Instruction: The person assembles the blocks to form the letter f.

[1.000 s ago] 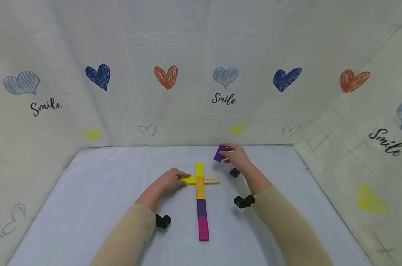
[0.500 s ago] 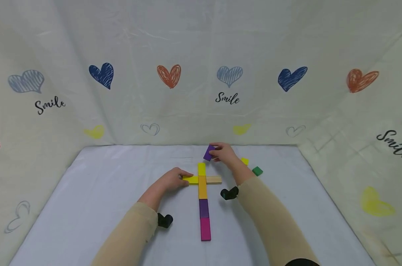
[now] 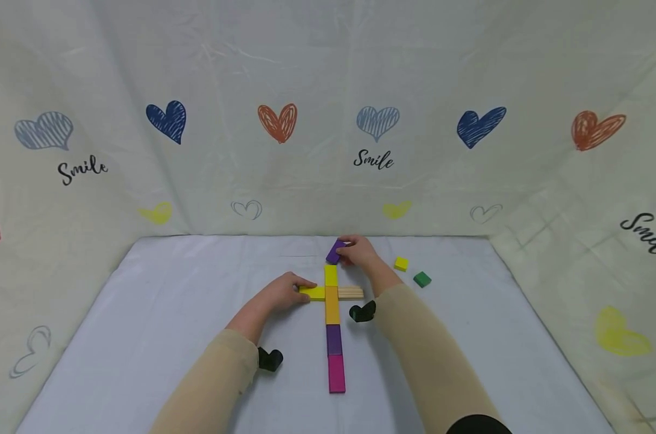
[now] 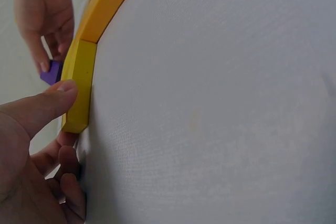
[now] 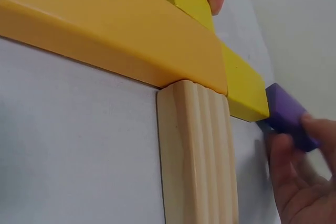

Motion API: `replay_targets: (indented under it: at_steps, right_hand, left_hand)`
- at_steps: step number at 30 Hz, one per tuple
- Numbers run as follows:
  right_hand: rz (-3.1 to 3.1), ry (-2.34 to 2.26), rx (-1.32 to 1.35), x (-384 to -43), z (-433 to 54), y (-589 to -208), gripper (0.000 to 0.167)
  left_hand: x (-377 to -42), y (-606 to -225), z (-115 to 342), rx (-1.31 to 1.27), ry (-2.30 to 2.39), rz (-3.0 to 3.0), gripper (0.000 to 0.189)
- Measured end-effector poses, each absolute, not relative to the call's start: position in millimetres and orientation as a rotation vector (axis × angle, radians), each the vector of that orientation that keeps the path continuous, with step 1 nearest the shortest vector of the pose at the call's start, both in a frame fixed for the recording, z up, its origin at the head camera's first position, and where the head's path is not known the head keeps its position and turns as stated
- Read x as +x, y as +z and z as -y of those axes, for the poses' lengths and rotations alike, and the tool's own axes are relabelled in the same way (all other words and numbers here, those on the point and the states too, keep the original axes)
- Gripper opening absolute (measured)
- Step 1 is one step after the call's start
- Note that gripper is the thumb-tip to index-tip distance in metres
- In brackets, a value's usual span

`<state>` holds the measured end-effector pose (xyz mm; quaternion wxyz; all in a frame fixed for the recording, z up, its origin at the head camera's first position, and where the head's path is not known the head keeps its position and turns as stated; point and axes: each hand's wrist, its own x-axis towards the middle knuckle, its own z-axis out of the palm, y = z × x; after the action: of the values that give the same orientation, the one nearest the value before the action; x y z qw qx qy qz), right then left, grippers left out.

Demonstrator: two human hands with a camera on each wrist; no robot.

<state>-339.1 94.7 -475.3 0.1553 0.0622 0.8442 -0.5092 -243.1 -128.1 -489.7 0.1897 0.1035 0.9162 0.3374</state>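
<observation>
My left hand (image 3: pixel 281 296) pinches a yellow block (image 4: pixel 81 85) that sticks out left from an orange block (image 3: pixel 332 305). Between thumb and fingers of my right hand (image 3: pixel 358 251) is a purple block (image 3: pixel 335 252), tilted, its near end right by the far end of a smaller yellow block (image 5: pixel 245 85). That yellow block stands at the orange one's far end. A ridged bare-wood block (image 5: pixel 198 156) sticks out to the right from the orange block. Below the orange one, a purple block (image 3: pixel 334 340) and a magenta block (image 3: pixel 336 373) continue the line toward me.
Off to the right lie a small yellow block (image 3: pixel 401 263) and a green block (image 3: pixel 422 279). A white cloth covers the table (image 3: pixel 170 313). Behind it hangs a pale backdrop (image 3: pixel 317 187) with printed hearts. A black round object (image 3: pixel 479 424) shows at the bottom edge.
My right hand has carried the purple block leftward to the top of the line, uncovering the small yellow and green blocks. My left hand keeps its grip on the yellow block.
</observation>
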Motion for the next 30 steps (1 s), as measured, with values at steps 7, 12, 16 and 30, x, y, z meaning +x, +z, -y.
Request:
replay_targets:
  at_steps: [7,12,16,30]
  right_hand:
    - [-2.44,-1.406,0.15,-337.5,-90.6,-477.8,0.046]
    - [-2.493,-1.316,0.159,-336.1,-90.8,-476.0,0.047]
    - [-2.501,-1.274,0.183,-336.4,-90.8,-475.0,0.047]
    - [-2.515,-1.187,0.191,-338.0,-86.7,-477.4,0.043]
  left_hand:
    - [-241.8,-488.7,128.0,0.278,0.942,-2.577,0.034]
    - [-241.9,-489.2,127.8,0.27,0.969,-2.572,0.033]
    - [-241.7,-489.7,127.6,0.281,0.97,-2.577,0.033]
    - [-241.3,-488.2,127.7,0.252,0.963,-2.568,0.034]
